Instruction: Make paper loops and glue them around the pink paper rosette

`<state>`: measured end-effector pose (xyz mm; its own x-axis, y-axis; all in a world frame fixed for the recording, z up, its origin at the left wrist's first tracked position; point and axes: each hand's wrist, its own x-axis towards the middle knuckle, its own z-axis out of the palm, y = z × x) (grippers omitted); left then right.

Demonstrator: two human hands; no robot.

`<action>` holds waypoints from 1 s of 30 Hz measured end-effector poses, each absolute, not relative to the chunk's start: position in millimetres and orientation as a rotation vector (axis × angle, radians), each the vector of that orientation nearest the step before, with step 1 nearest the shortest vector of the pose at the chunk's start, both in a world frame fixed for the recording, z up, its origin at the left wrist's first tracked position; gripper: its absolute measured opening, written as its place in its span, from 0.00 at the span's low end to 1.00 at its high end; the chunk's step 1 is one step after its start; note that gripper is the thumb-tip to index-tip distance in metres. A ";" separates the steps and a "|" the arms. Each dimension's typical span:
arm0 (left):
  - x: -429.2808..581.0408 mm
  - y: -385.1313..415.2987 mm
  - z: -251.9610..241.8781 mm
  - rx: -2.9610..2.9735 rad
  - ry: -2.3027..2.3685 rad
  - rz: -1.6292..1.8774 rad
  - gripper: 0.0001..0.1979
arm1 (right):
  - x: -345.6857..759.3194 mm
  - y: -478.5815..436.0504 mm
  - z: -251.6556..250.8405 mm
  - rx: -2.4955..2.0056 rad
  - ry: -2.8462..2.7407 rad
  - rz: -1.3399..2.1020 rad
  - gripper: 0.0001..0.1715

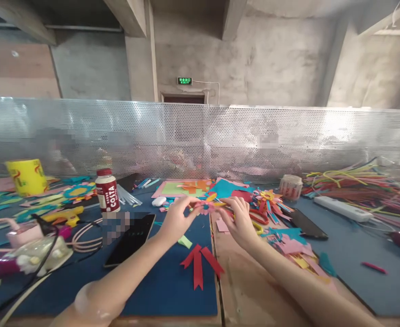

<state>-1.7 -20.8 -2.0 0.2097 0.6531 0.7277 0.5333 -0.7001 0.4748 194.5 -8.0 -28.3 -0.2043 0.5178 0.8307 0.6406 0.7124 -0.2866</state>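
Three red paper strips [197, 268], fanned out and notched at the tips, are laid on a blue mat [159, 297] that covers part of the desk [244, 295]. Beyond the strips, raised above the desk, a small paper flower [206, 206] with pink and yellow petals is held up between two bare hands. By the left hand [178, 218], its left edge is pinched between thumb and fingers. A yellow petal on its other side is met by the thumb and index finger of the right hand [239, 220]; whether they are pressed together on it cannot be told.

Just beyond the strips, a pale green paper slip [185, 242] is seen on the mat. To the left of the strips, a black touchscreen device [132, 240] is placed, with a Costa bottle [107, 190] stood farther beyond. To the right of the strips, pink and blue paper scraps [297, 247] are heaped; beyond these, a pink-and-yellow paper flower with ribbons [267, 200] is set down, and bundled chenille stems [352, 184] are piled at the far right.
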 end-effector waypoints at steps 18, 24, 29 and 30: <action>8.2 9.2 -20.0 1.781 1.054 1.416 0.12 | 214.7 -1.3 -27.1 -1.040 -1.728 0.841 0.23; 11.9 12.8 -16.7 1.752 1.029 1.353 0.12 | 186.5 11.0 -24.9 -0.931 -1.641 1.054 0.17; 14.0 17.2 -16.2 1.754 1.018 1.316 0.12 | 166.1 29.3 -24.1 -0.888 -1.504 1.006 0.15; 13.9 18.2 -16.5 1.751 1.018 1.311 0.12 | 165.2 31.3 -24.8 -0.888 -1.489 0.993 0.15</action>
